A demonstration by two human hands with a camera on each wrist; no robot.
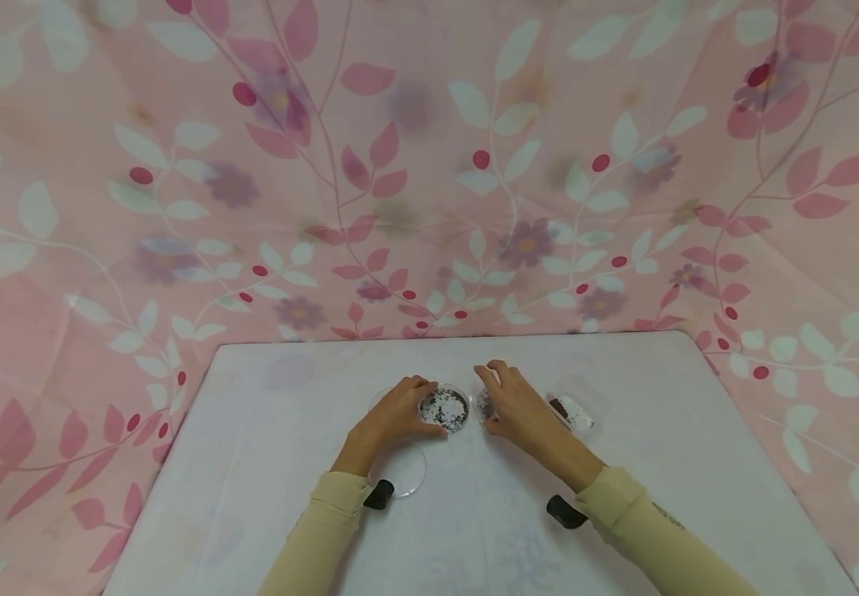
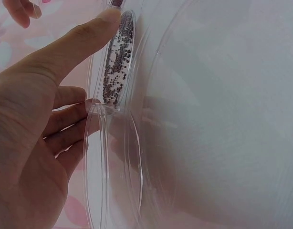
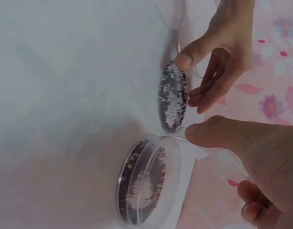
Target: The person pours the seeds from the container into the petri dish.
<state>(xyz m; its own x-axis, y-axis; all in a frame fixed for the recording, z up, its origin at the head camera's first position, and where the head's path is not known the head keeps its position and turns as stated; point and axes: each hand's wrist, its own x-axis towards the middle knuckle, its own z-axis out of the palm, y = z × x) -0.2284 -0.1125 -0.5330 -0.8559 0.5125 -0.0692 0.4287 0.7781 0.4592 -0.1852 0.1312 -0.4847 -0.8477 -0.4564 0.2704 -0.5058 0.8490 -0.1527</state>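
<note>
My left hand [image 1: 397, 410] grips a round clear petri dish [image 1: 444, 408] holding white and black grains, its thumb [image 2: 101, 28] at the near rim. Close beside it on the right is another petri dish [image 3: 146, 181] with dark grains under clear plastic, mostly covered by my right hand [image 1: 522, 414] in the head view. My right thumb [image 3: 201, 132] is right at its clear rim, and the other fingers bend round the far side. Clear round empty dish parts [image 2: 113, 167] stand close to the left hand, one of them a disc [image 1: 400, 472] in front of it.
To the right of my right hand is a clear container [image 1: 571, 414] with a dark patch and some specks. All of this rests on a white-covered table [image 1: 280, 463]. A pink floral cloth [image 1: 429, 182] hangs behind and at both sides.
</note>
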